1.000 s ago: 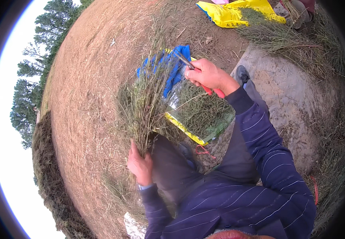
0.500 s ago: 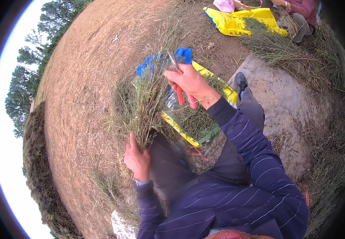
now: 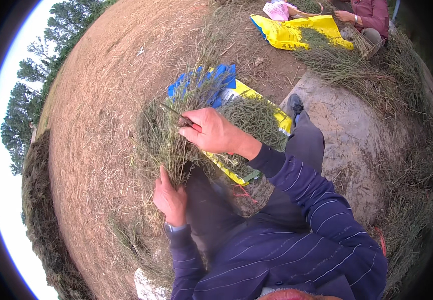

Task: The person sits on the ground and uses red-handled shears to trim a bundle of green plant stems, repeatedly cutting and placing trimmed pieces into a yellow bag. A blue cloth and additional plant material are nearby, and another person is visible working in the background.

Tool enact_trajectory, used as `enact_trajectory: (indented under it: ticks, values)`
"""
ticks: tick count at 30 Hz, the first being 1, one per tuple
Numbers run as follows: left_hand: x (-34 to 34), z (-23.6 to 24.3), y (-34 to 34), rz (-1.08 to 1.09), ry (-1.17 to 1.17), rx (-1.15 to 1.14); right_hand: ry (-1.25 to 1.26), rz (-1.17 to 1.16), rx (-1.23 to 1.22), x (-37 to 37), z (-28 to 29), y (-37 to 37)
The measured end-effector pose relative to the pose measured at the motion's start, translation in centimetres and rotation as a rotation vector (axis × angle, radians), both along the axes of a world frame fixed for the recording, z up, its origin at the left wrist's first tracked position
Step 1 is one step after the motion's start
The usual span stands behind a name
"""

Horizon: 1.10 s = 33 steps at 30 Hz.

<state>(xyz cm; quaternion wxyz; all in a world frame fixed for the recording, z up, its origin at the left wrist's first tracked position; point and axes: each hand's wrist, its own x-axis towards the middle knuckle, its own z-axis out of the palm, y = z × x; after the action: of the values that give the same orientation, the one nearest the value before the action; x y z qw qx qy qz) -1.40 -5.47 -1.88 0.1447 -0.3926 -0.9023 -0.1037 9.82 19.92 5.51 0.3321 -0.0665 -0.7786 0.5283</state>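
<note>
My left hand [image 3: 170,200] grips the lower end of an upright bundle of dry green stalks [image 3: 169,155]. My right hand [image 3: 206,130] is closed round red-handled metal shears [image 3: 171,110], with the blades pointing up and left among the stalks above my left hand; much of the handles is hidden. Just beyond, a spread blue-and-yellow sack [image 3: 236,176] lies between my legs, with a heap of short green plant pieces [image 3: 249,116] on it.
A co-worker [image 3: 369,15] in maroon crouches at top right near a yellow sack [image 3: 301,35] and a pink item [image 3: 276,11]. Cut stalks [image 3: 356,75] are piled beside a pale stone slab [image 3: 351,130]. Dry straw covers the ground at left, bordered by trees and a dark heap.
My right hand with the shears has moved left and down into the middle of the bundle. My left hand stays on the stalks. More of the co-worker shows at top right.
</note>
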Motion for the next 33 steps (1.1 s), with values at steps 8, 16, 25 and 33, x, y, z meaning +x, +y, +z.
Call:
enact_trajectory:
  ticks: [8, 16, 25, 33]
  values:
    - [-1.1, -1.8, -0.3, -0.078, 0.098, 0.164, -0.026, 0.111, 0.422, -1.3, -5.0, -9.1]
    - [-0.7, -1.2, 0.2, 0.028, 0.051, 0.049, -0.148, 0.098, 0.345, -0.9, -9.2, -10.6]
    - [-0.2, -0.5, 0.3, 0.029, -0.045, 0.059, -0.121, 0.066, 0.269, 0.0, -9.4, -11.3]
    - [-1.2, 1.2, 0.6, 0.070, -0.284, 0.042, -0.152, 0.001, 0.127, 2.5, -11.4, -11.8]
